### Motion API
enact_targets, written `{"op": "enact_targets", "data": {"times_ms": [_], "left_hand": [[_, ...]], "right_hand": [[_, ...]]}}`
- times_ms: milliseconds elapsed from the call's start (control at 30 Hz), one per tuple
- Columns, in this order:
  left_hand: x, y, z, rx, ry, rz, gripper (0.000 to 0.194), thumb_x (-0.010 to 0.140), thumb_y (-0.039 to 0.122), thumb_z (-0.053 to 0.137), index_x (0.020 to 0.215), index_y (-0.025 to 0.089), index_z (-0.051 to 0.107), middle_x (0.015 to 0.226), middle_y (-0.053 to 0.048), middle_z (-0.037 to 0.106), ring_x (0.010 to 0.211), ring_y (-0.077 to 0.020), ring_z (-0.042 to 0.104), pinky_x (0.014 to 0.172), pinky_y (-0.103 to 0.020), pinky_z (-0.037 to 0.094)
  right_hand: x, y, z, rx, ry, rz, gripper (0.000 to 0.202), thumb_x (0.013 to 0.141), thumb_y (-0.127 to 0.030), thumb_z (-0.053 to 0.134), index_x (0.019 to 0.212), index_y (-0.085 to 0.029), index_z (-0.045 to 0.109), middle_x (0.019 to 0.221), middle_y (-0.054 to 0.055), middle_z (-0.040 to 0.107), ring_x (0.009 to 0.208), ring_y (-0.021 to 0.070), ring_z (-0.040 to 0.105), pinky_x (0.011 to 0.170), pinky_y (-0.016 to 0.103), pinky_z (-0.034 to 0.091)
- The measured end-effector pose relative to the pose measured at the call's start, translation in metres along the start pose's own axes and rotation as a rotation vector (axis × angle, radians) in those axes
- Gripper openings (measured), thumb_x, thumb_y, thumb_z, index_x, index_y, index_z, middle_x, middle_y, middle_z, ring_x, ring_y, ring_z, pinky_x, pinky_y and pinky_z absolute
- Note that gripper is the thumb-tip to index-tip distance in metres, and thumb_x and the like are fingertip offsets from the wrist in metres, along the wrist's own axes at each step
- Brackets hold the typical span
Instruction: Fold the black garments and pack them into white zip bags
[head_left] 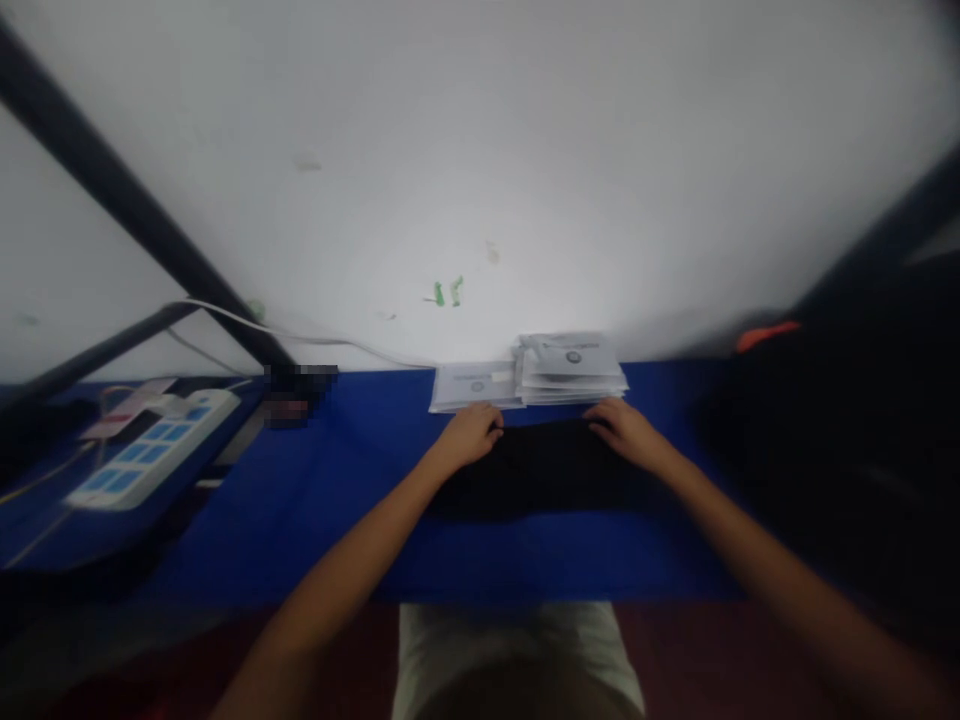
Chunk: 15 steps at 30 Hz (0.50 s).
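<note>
A piece of black fabric [547,472] lies folded into a wide, flat shape on the blue tabletop [315,510]. My left hand [472,432] is closed on its far left corner, fingers curled at the edge. At the far right corner, my right hand [624,430] pinches the same cloth. What kind of item the cloth is cannot be made out in the dim light. Just beyond both hands sits a stack of flat packets in clear wrapping [574,370]. One lower packet [476,385] lies to the left of that stack.
A white power strip with blue sockets [150,450] is at the left, among cables. A white cable [315,340] runs along the wall [480,180]. Dark frame posts [150,210] rise at the sides. A large dark mass [847,430] fills the right side.
</note>
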<state>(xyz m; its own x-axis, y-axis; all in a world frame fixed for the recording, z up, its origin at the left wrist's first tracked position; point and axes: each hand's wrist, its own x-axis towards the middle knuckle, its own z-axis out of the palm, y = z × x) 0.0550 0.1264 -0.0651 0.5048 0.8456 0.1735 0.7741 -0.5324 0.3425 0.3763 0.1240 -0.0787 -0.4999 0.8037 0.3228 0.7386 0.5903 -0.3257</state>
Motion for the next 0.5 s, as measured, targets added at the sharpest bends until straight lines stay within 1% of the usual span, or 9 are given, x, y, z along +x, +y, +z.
{"op": "enact_targets", "data": {"times_ms": [67,133,167,233,267,333,400,500], "left_hand": [[-0.003,0.004,-0.009,0.014,0.066,-0.029,0.007,0.088,0.018,0.056,0.093,0.018,0.061,0.096,-0.007,0.063,0.094,-0.0238,0.058,0.085,-0.037,0.046],[-0.011,0.009,-0.017,0.050,0.172,-0.034,0.010,0.091,0.019,0.052,0.097,0.017,0.060,0.099,-0.010,0.062,0.097,-0.0255,0.055,0.087,-0.040,0.044],[-0.018,0.012,-0.019,0.072,0.224,-0.011,0.011,0.092,0.020,0.050,0.097,0.016,0.059,0.100,-0.010,0.062,0.097,-0.0256,0.054,0.087,-0.040,0.043],[-0.035,0.018,-0.019,0.111,0.292,0.077,0.012,0.093,0.019,0.048,0.095,0.016,0.059,0.098,-0.009,0.062,0.095,-0.0246,0.054,0.085,-0.040,0.043],[-0.045,0.021,-0.017,0.119,0.288,0.128,0.013,0.093,0.017,0.047,0.095,0.016,0.060,0.097,-0.009,0.062,0.093,-0.0236,0.054,0.084,-0.039,0.043],[-0.064,0.026,-0.012,0.117,0.239,0.189,0.014,0.093,0.016,0.047,0.093,0.016,0.061,0.095,-0.008,0.063,0.092,-0.0229,0.055,0.082,-0.037,0.043],[-0.080,0.031,-0.006,0.083,0.180,0.204,0.014,0.093,0.016,0.048,0.093,0.016,0.062,0.095,-0.008,0.063,0.093,-0.0224,0.055,0.081,-0.037,0.044],[-0.096,0.031,-0.004,0.006,0.117,0.191,0.016,0.094,0.018,0.049,0.090,0.018,0.064,0.099,-0.008,0.063,0.096,-0.0213,0.056,0.082,-0.036,0.045]], "right_hand": [[-0.001,-0.008,-0.010,-0.012,0.097,-0.038,0.018,0.091,-0.019,0.048,0.099,-0.020,0.064,0.094,0.010,0.062,0.091,0.0246,0.060,0.082,0.040,0.051],[-0.007,-0.017,-0.021,-0.049,0.162,-0.084,0.018,0.092,-0.020,0.048,0.102,-0.020,0.063,0.096,0.011,0.060,0.092,0.0250,0.058,0.082,0.039,0.051],[-0.011,-0.020,-0.025,-0.076,0.168,-0.114,0.018,0.092,-0.020,0.048,0.104,-0.020,0.062,0.097,0.011,0.060,0.093,0.0252,0.058,0.082,0.039,0.050],[-0.024,-0.027,-0.030,-0.142,0.123,-0.185,0.019,0.092,-0.019,0.049,0.105,-0.020,0.062,0.100,0.011,0.061,0.093,0.0253,0.056,0.082,0.039,0.050],[-0.030,-0.030,-0.031,-0.179,0.081,-0.218,0.019,0.092,-0.019,0.049,0.105,-0.019,0.063,0.100,0.012,0.061,0.091,0.0251,0.056,0.081,0.038,0.049],[-0.044,-0.035,-0.030,-0.248,-0.006,-0.267,0.020,0.092,-0.018,0.048,0.104,-0.018,0.064,0.099,0.011,0.062,0.087,0.0243,0.056,0.078,0.037,0.049],[-0.054,-0.040,-0.027,-0.286,-0.061,-0.287,0.021,0.092,-0.017,0.047,0.102,-0.018,0.066,0.096,0.011,0.063,0.084,0.0235,0.056,0.073,0.035,0.048],[-0.060,-0.049,-0.025,-0.282,-0.124,-0.277,0.021,0.092,-0.020,0.047,0.098,-0.019,0.068,0.093,0.010,0.063,0.082,0.0225,0.056,0.068,0.033,0.046]]}}
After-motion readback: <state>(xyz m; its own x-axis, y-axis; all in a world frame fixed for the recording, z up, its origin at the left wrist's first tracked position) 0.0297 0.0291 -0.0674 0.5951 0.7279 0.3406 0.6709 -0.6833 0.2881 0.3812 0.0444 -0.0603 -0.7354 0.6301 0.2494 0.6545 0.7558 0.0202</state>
